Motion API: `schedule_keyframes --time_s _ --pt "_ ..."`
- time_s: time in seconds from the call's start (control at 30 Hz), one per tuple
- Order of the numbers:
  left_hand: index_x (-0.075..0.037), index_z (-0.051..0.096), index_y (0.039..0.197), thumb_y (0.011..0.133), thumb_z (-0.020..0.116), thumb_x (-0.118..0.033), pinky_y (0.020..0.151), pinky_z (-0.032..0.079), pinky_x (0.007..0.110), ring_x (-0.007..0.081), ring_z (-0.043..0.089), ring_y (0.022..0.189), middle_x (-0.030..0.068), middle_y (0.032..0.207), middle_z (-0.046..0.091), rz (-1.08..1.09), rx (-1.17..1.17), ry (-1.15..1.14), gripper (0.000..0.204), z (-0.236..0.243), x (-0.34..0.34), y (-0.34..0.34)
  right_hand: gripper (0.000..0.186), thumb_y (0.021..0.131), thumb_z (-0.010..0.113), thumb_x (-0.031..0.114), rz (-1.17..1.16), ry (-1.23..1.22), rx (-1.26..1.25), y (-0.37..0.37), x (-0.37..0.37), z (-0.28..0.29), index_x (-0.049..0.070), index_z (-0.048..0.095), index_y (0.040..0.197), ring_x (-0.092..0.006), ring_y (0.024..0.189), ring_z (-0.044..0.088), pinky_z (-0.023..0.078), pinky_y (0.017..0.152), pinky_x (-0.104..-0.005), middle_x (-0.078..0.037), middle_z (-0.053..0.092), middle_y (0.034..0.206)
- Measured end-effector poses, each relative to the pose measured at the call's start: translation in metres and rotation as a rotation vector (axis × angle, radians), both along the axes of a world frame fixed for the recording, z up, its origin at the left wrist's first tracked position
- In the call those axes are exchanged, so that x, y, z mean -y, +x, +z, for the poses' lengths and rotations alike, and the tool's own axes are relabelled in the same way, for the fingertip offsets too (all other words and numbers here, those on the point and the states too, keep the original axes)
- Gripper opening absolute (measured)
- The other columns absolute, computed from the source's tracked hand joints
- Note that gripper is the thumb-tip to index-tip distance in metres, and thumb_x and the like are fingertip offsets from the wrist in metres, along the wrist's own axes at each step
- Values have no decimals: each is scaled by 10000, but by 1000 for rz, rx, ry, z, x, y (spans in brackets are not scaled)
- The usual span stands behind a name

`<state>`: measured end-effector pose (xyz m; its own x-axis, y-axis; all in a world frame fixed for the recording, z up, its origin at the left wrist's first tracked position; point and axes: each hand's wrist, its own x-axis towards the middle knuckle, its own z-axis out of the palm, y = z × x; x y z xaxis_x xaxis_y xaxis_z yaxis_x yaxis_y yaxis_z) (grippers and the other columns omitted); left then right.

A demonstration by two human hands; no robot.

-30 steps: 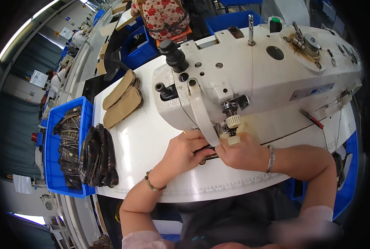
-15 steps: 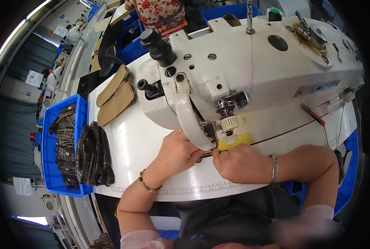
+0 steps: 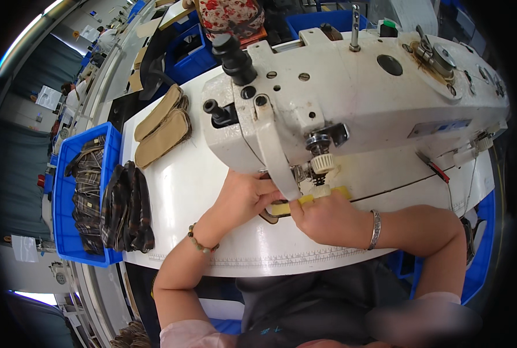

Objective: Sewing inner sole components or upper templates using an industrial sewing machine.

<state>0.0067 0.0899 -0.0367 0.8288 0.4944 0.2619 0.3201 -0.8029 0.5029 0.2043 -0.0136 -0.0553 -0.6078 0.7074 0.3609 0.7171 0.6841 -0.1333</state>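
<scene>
At the white sewing machine [image 3: 328, 87], both my hands are close to the needle area, under the machine's head. My left hand [image 3: 241, 198] is closed, thumb and fingers pinching a small fabric piece [image 3: 268, 217] with a dark and tan edge. Beside those fingertips shows a yellow strip [image 3: 281, 209]; more yellow appears past my right hand, and I cannot tell whether it is one piece. My right hand [image 3: 332, 219] is closed with its fingertips pressed at the strip, just right of the presser foot. The machine and my fingers hide most of the work.
Tan sole-shaped pieces [image 3: 163, 130] lie stacked at the table's far left. Dark plaid fabric pieces [image 3: 128, 209] hang beside a blue basket [image 3: 61, 203] holding more plaid pieces. Red-handled snips [image 3: 435, 168] lie right of the needle. Another person [image 3: 229, 17] is beyond the machine.
My hands have drawn slightly apart. Yellow now shows between them, and more of the dark-edged fabric piece is visible below my left fingertips. The whole view has shifted a little.
</scene>
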Motion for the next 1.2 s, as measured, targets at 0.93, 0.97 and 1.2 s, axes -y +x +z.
schedule_keyframes --time_s 0.93,0.97,1.2 --pt "-49 734 986 799 786 -161 771 518 325 217 664 836 75 927 724 74 72 -277 224 -13 -14 3 361 731 641 125 11 103 50 12 -16 -22 -28 683 1056 -184 441 556 424 406 -332 -37 559 565" --pt "-71 755 999 770 784 -158 833 515 353 284 673 897 84 971 728 107 50 -330 246 -12 -13 3 323 740 647 127 1 140 55 13 -20 -26 4 690 1035 -192 444 557 422 403 -337 -42 562 572" --pt "-60 752 979 761 793 -173 828 515 352 271 674 886 79 950 729 126 36 -326 249 -18 -15 2 262 774 657 96 -121 36 -423 14 -29 -30 83 678 1035 -228 446 547 423 399 -359 -43 507 543"
